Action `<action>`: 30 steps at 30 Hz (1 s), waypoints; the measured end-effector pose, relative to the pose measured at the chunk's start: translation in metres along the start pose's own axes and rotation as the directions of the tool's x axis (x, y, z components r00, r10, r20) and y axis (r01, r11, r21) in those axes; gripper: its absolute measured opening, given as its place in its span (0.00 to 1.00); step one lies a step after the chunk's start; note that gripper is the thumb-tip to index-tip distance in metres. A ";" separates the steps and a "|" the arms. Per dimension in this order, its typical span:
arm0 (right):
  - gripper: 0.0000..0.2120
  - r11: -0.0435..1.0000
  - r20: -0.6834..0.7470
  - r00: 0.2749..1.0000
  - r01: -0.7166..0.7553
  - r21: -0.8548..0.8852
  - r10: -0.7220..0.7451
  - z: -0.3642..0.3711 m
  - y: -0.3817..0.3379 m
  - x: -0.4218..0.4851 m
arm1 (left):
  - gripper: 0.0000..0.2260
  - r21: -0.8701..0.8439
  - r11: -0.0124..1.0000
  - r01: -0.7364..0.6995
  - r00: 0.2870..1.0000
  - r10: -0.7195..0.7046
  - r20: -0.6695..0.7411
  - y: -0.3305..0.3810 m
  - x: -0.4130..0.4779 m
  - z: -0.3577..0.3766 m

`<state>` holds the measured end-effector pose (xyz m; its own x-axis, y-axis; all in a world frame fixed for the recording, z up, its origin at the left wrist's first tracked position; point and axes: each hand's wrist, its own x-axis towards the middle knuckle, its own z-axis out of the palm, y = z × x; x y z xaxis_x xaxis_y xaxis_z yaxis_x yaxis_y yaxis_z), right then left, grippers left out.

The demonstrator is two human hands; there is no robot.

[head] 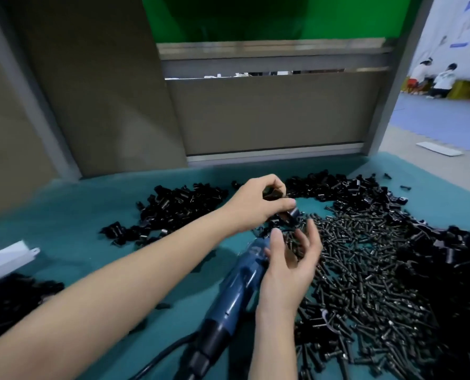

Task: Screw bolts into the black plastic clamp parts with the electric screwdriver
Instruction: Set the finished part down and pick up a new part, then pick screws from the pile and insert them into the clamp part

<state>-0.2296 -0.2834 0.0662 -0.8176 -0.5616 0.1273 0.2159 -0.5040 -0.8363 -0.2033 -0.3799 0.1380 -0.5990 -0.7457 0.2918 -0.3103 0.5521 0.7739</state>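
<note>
Screwdriver: the blue electric screwdriver (236,283) is laid ungripped on the teal mat (91,229), nose pointed away.
Right hand: the right hand (288,270) is held open over the barrel, fingers loosely spread; a bolt between them cannot be confirmed.
Bolts: the bolts (365,270) are heaped just to the right; one should be started straight before driving.
Left hand: a black clamp part (273,193) is pinched by the left hand (255,204) and should be held firm against twist.
Clamp piles: the clamp piles (351,190) are spread beyond.

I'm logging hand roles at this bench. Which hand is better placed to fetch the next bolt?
Right. The right hand hangs open at the edge of the bolt pile, beside the electric screwdriver lying on the table. The left hand is busy pinching a black clamp part.
</note>
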 end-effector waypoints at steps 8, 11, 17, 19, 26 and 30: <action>0.07 0.702 0.652 0.745 0.389 -0.597 0.141 0.028 -0.038 -0.022 | 0.06 -0.341 0.912 0.229 0.942 -0.296 -0.158 0.000 -0.127 -0.058; 0.05 0.662 0.651 0.738 0.399 -0.634 0.178 0.036 -0.049 -0.044 | 0.04 -0.695 0.653 0.301 0.870 -0.487 -0.080 -0.005 -0.156 -0.066; 0.09 0.766 0.622 0.750 0.257 -0.590 0.227 0.010 -0.051 -0.091 | 0.18 -0.965 -0.136 0.223 0.766 -0.588 0.260 -0.015 -0.216 -0.050; 0.12 0.748 0.645 0.742 0.320 -0.582 0.185 0.005 -0.051 -0.106 | 0.20 -0.961 -0.143 0.238 0.752 -0.598 0.275 -0.017 -0.230 -0.042; 0.15 0.726 0.755 0.652 0.484 -0.488 0.073 0.008 -0.046 -0.139 | 0.29 -0.960 -0.223 0.168 0.817 -0.514 0.262 -0.020 -0.253 -0.038; 0.15 0.790 0.733 0.667 0.374 -0.485 0.134 0.005 -0.043 -0.139 | 0.27 -0.981 -0.026 0.192 0.812 -0.557 0.174 -0.021 -0.256 -0.033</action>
<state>-0.1229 -0.1867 0.0869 -0.1252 -0.9229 0.3640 -0.3943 -0.2904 -0.8719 -0.0194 -0.2132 0.0657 -0.4420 -0.8482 -0.2918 0.6173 -0.5237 0.5872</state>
